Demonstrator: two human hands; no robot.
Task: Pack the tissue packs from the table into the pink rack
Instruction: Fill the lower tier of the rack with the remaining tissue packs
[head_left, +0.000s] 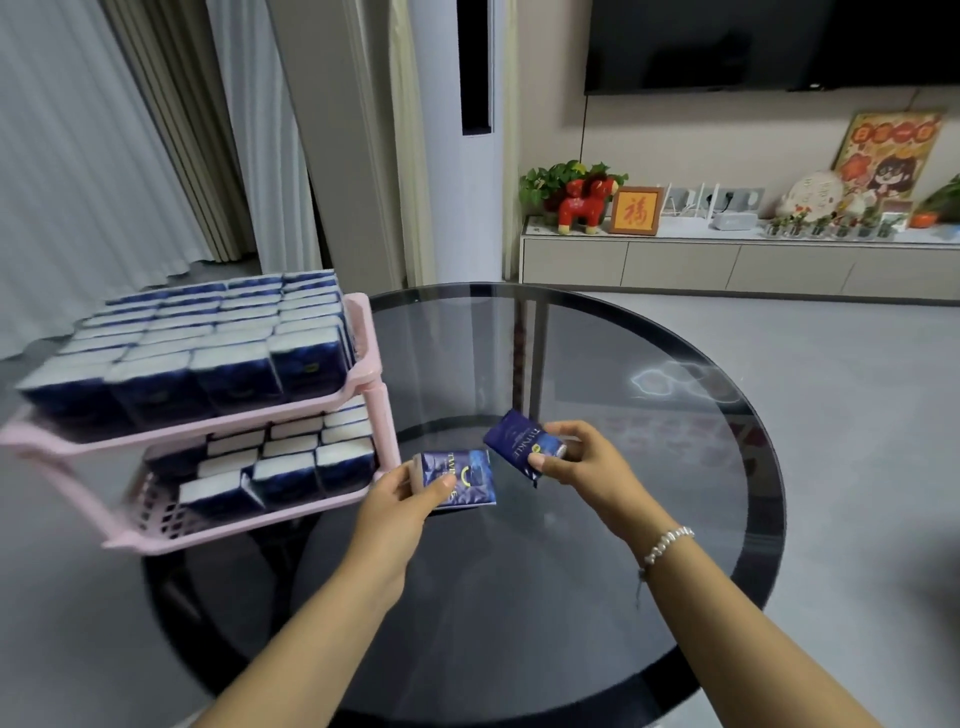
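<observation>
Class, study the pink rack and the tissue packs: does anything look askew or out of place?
In the pink plastic rack, the lower tier's front row has one dark blue tissue pack wedged in at a slant between upright neighbours. The top tier's packs stand in even rows.

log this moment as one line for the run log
left hand: holds tissue pack | right hand: holds second tissue pack | pink rack: top shelf full, lower shelf part filled | table: no loose packs visible

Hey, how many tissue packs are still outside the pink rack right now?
2. One tissue pack is in the left hand, the other tissue pack in the right hand, both over the glass table; none seem hidden.
</observation>
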